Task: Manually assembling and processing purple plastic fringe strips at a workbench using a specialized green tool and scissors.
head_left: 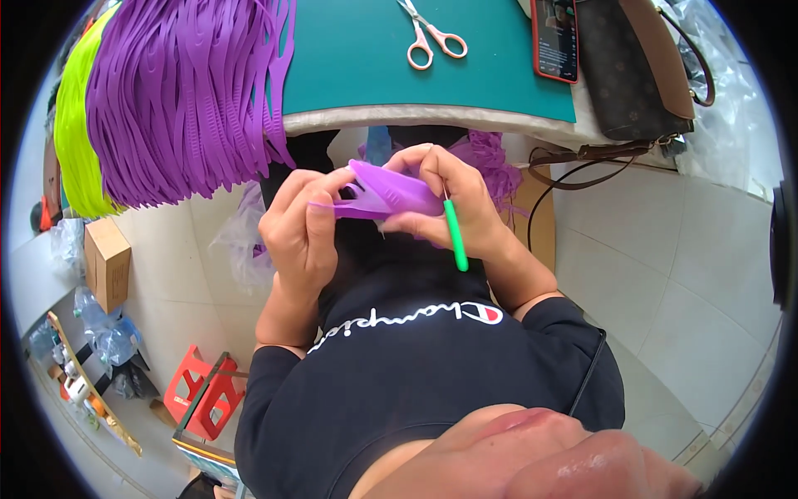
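Note:
In front of my chest both hands hold a translucent purple rubbery strap piece (391,190) with slots and ridges. My left hand (303,224) is closed, pinching its left end between thumb and fingers. My right hand (465,200) is closed around the right end and also keeps a slim tool with a green handle (456,237). The tool's handle points down toward my body, and a thin shaft shows above it; its tip I cannot make out. Large bunches of similar purple straps (187,100) hang over the table's front edge at the left.
Yellow-green straps (75,125) hang beside the purple ones. On the green mat (349,58) lie pink-handled scissors (428,41); a red-cased phone (554,41) and brown handbag (628,66) are at the right. Below are a cardboard box (108,262) and red stool (202,395).

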`<state>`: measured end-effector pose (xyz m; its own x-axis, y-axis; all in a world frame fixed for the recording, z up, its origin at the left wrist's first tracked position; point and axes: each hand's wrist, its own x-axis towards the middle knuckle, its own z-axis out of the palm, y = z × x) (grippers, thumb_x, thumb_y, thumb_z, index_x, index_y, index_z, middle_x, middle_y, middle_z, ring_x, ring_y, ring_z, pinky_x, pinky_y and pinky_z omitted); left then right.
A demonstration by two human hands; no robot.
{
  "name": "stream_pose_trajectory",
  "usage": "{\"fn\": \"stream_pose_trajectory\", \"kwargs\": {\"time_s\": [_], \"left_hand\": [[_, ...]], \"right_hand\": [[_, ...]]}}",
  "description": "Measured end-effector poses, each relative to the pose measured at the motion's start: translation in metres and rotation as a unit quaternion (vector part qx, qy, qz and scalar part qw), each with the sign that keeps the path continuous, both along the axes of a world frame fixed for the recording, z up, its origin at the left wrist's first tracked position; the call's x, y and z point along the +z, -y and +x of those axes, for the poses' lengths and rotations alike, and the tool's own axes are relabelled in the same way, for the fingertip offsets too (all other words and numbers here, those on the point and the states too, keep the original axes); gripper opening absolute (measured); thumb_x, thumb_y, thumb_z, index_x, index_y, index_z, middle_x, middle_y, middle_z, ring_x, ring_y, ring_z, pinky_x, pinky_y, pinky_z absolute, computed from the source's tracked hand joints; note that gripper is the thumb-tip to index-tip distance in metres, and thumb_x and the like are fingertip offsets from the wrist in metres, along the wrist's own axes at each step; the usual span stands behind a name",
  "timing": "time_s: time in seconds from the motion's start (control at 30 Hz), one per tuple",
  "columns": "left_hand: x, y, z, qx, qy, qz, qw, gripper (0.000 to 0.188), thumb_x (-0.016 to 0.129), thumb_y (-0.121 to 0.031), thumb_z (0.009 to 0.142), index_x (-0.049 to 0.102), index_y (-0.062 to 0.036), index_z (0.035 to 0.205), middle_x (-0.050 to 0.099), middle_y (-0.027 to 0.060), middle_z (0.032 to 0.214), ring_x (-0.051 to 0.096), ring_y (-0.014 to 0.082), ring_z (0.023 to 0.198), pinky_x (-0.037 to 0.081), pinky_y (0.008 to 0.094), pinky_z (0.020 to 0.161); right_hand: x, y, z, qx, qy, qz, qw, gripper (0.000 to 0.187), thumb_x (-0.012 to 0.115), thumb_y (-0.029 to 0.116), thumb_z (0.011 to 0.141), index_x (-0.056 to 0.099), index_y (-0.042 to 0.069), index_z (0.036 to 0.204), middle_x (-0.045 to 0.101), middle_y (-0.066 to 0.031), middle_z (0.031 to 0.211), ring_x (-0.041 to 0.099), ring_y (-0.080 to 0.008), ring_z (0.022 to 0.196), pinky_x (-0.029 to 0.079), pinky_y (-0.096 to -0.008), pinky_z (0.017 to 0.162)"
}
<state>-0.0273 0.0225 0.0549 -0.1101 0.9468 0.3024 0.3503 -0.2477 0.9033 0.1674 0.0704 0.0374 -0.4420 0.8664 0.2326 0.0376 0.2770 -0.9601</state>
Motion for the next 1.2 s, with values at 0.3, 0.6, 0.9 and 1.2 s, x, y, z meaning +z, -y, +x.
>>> {"fn": "stream_pose_trajectory", "kwargs": {"time_s": [0.3, 0.6, 0.9, 1.2], "left_hand": [[0.015, -0.005, 0.021, -0.067, 0.213, -0.061, 0.973, 0.045, 0.04, -0.029, 0.102, 0.06, 0.0094, 0.112, 0.064, 0.0107, 0.077, 0.06, 0.0131, 0.057, 0.047, 0.0224, 0.055], [-0.038, 0.005, 0.039, -0.19, 0.341, -0.214, 0.895, 0.11, 0.079, -0.047, 0.069, 0.016, 0.0002, 0.146, 0.032, 0.0147, 0.142, 0.027, 0.0258, 0.138, 0.018, 0.0387, 0.113], [-0.058, 0.007, 0.026, -0.171, 0.535, -0.247, 0.79, 0.062, 0.077, -0.028, 0.079, 0.05, 0.0034, 0.124, 0.06, 0.0088, 0.116, 0.059, 0.018, 0.106, 0.046, 0.0308, 0.093], [-0.073, 0.015, 0.02, -0.126, 0.543, -0.274, 0.784, 0.031, 0.055, -0.02, 0.096, 0.056, -0.0027, 0.121, 0.062, 0.0072, 0.112, 0.059, 0.0117, 0.091, 0.046, 0.0263, 0.08]], "right_hand": [[0.011, 0.004, 0.011, 0.013, -0.038, -0.057, 0.998, 0.042, 0.07, -0.01, 0.07, 0.032, 0.01, 0.071, 0.059, -0.0071, 0.078, 0.05, -0.0065, 0.07, 0.042, -0.0207, 0.061], [0.01, -0.001, -0.003, -0.11, 0.041, 0.023, 0.993, 0.041, 0.076, 0.0, 0.074, 0.037, 0.008, 0.072, 0.048, 0.0019, 0.07, 0.042, -0.0051, 0.062, 0.037, -0.0218, 0.055], [-0.003, 0.007, -0.013, 0.009, 0.012, 0.099, 0.995, 0.038, 0.074, 0.0, 0.076, 0.037, 0.006, 0.073, 0.064, -0.0174, 0.096, 0.052, -0.017, 0.067, 0.046, -0.0275, 0.059], [-0.024, 0.0, 0.003, -0.067, -0.11, -0.224, 0.966, 0.036, 0.065, -0.007, 0.084, 0.034, 0.008, 0.076, 0.064, -0.0143, 0.102, 0.058, -0.0075, 0.083, 0.047, -0.0192, 0.071]]}}
